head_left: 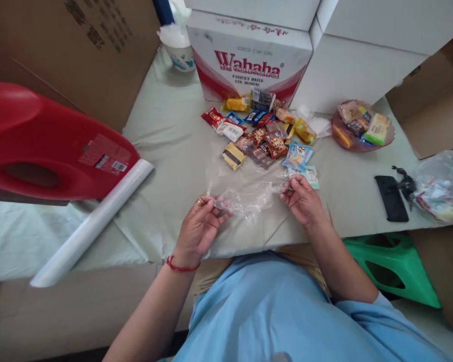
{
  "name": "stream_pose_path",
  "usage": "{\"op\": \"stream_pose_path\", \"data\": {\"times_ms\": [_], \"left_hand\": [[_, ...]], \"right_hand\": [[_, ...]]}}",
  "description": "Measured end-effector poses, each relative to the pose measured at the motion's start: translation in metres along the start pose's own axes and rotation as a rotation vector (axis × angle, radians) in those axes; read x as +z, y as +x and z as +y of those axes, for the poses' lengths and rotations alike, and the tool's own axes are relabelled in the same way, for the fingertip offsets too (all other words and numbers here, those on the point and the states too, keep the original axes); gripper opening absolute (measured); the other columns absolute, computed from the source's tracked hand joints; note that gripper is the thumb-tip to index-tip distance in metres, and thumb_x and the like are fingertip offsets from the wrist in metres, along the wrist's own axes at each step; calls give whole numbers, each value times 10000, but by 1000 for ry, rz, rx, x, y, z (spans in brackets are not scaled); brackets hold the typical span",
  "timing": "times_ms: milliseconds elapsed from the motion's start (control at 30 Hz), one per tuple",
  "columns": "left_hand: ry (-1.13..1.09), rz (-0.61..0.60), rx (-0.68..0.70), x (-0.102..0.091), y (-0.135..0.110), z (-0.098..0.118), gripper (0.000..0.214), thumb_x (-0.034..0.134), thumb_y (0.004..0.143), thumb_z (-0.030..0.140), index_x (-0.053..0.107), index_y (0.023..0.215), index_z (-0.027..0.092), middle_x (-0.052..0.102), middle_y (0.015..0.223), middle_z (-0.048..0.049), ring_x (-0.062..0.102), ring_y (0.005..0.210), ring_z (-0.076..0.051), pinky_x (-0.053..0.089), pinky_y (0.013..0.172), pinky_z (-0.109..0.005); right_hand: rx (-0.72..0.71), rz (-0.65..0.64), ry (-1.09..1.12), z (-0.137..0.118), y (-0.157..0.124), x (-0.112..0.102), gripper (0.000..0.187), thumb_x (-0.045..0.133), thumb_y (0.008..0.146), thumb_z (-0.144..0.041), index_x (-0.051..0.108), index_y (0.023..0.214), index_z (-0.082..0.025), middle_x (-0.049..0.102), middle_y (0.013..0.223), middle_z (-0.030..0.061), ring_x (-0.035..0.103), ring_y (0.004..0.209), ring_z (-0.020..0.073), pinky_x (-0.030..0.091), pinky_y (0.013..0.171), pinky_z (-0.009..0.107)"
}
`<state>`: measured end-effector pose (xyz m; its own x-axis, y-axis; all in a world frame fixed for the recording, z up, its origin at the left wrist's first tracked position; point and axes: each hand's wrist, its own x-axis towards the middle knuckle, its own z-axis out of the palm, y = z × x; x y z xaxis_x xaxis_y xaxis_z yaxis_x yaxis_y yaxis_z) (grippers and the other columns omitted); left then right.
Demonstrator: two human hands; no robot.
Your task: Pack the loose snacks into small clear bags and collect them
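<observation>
A pale green cloth covers the surface (166,146), where a red plastic container (41,141) lies on its side at left beside a white roll (94,221), and a Wahaha water carton (249,60) stands at the back among brown and white boxes. Before the carton lies a scatter of wrapped snacks (264,136), with a pink dish of more packets (362,128) to the right, then a black phone (391,197) and a filled plastic sack (441,186) at the far right edge. Near the front edge, a clear plastic bag (245,198) stretches between the person's two hands: the left hand (200,229) pinches its left end with fingers closed on the film, and the right hand (304,201) grips its right end, just below the nearest packets.
</observation>
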<state>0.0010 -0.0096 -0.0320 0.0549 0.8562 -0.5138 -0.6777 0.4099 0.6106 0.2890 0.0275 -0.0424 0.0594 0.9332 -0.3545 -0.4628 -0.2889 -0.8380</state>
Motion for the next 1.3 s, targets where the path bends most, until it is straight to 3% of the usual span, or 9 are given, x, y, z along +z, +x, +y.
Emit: {"op": "stream_pose_path", "data": {"times_ms": [233, 400, 533, 667, 767, 867, 1000, 1100, 1300], "left_hand": [[607, -44, -30, -40, 2, 37, 445, 1003, 642, 383, 664, 851, 183, 706, 755, 24, 658, 692, -117, 544, 650, -228], [853, 213, 178, -56, -10, 68, 227, 838, 740, 242, 683, 905, 235, 746, 874, 22, 678, 873, -187, 554, 818, -341], [1003, 410, 620, -18, -29, 89, 60, 677, 932, 317, 687, 990, 305, 736, 1004, 9, 682, 995, -229, 543, 965, -434], [1404, -31, 845, 45, -20, 92, 332, 501, 1055, 506, 728, 1150, 282, 762, 1185, -55, 696, 1130, -275, 529, 1051, -476], [1787, -485, 794, 66, 10, 78, 446, 553, 1031, 517, 706, 1310, 205, 763, 1223, -118, 652, 1262, -322, 385, 1198, -557], [2061, -617, 691, 53, 32, 63, 499, 707, 951, 501, 698, 1337, 184, 762, 1096, -142, 662, 1180, -340, 292, 1223, -629], [2054, -594, 752, 15, 21, 56, 422, 549, 1045, 549, 769, 1044, 190, 754, 955, -130, 685, 1062, -323, 349, 1159, -598], [2044, -541, 638, -9, -3, 51, 532, 410, 1095, 533, 763, 867, 206, 755, 827, -111, 721, 902, -280, 466, 1020, -504], [2159, -265, 66, -17, -37, 22, 507, 345, 1073, 259, 646, 1476, 194, 832, 987, -146, 808, 896, -323, 563, 745, -382]], "right_hand": [[83, -33, -229, 1, 19, 0, 488, 990, 644, -478, 643, 888, -236, 621, 733, -58, 558, 599, 84, 463, 491, 185], [5, -56, -416, 10, 25, 7, 463, 929, 672, -522, 647, 898, -233, 579, 705, -60, 565, 625, 107, 500, 537, 233], [-8, -66, -473, 9, 25, 10, 437, 900, 683, -528, 646, 893, -240, 581, 702, -59, 563, 624, 116, 499, 537, 246], [-25, -93, -522, 7, 23, 14, 417, 889, 701, -528, 664, 899, -238, 584, 709, -55, 569, 625, 115, 499, 536, 241], [-39, -106, -539, 6, 23, 14, 417, 877, 712, -541, 663, 896, -234, 581, 695, -54, 564, 621, 116, 499, 532, 241], [-24, -79, -537, 5, 24, 10, 424, 878, 703, -543, 657, 887, -232, 571, 687, -53, 557, 618, 121, 487, 503, 236], [-9, -46, -512, 3, 24, 4, 432, 878, 703, -551, 650, 893, -237, 575, 724, -49, 569, 631, 122, 517, 499, 238], [4, -33, -508, 3, 24, 0, 436, 869, 720, -560, 639, 902, -237, 574, 716, -54, 569, 609, 115, 522, 490, 231], [3, -27, -553, 7, 27, -8, 400, 829, 742, -530, 614, 928, -248, 548, 614, -79, 534, 485, 112, 411, 398, 218]]}}
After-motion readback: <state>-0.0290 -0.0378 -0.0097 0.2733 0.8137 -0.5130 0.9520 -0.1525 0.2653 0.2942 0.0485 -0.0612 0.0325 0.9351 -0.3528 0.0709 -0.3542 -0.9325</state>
